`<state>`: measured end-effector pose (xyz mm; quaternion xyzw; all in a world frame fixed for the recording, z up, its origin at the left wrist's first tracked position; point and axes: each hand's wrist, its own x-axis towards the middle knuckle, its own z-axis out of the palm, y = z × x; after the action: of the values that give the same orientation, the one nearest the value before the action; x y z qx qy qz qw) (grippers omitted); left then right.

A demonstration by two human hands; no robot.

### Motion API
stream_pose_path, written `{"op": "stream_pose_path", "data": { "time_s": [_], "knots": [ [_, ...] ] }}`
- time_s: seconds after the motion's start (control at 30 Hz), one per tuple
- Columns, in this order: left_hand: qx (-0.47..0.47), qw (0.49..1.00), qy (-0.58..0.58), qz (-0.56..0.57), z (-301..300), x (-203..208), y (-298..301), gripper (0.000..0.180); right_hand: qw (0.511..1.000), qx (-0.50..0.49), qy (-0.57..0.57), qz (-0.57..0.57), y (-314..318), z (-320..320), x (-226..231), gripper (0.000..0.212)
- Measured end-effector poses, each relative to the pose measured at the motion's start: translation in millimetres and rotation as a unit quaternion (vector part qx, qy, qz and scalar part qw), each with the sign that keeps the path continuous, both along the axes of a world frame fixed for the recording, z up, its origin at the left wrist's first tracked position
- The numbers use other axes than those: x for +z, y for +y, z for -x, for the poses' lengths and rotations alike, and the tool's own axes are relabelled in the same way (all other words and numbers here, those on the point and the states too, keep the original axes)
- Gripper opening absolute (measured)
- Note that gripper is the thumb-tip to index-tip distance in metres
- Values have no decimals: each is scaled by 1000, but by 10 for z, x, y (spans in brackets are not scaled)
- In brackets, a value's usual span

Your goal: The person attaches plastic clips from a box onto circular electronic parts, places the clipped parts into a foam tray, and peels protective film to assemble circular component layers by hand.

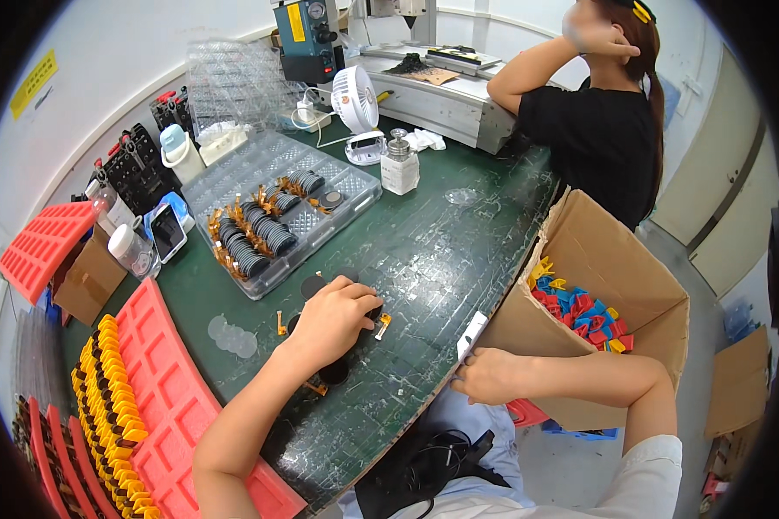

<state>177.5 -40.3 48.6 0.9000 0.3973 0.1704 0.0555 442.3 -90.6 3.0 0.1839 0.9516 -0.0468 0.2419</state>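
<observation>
My left hand [337,322] is over the green table with its fingers bent and together, fingertips on a black disc [376,315] with an orange flex-cable tail [383,327]. More flat black discs [333,372] with tails lie around and partly under this hand. At the table's near edge my right hand [486,377] is closed, fingers curled; what they hold, if anything, is hidden. Just above it, a white strip [472,334] lies at the edge. Farther back, a clear plastic tray [277,281] bears rows of stacked black discs with orange tails.
A cardboard box [614,259] of red, blue and yellow plastic clips [584,316] stands right. Red compartment trays [169,381] and a row of yellow clips [112,406] lie left. A white fan [355,99] and a bottle [399,164] stand behind. A co-worker [610,112] sits far right.
</observation>
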Motion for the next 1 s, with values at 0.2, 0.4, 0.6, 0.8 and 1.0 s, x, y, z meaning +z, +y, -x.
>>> {"op": "stream_pose_path", "data": {
  "time_s": [0.2, 0.4, 0.6, 0.8, 1.0],
  "knots": [
    [7, 1000, -11, 9, -18, 14, -36, 31, 1000, 3, 12, -5, -8, -10, -54, 36],
    [3, 999, -43, 17, -30, 11, -37, 24, 999, -16, -2, 28, -6, 34, 47, 37],
    [9, 999, -41, 18, -59, 28, -67, 23, 1000, -10, 20, 21, -9, 10, -81, 36],
    [14, 999, -33, 9, -63, 3, -59, 20, 1000, -22, 1, 15, 7, 22, -25, 36],
    [11, 999, -38, 4, -87, 8, -60, 18, 1000, -20, 8, 22, 1, 10, -16, 35]
  ]
}}
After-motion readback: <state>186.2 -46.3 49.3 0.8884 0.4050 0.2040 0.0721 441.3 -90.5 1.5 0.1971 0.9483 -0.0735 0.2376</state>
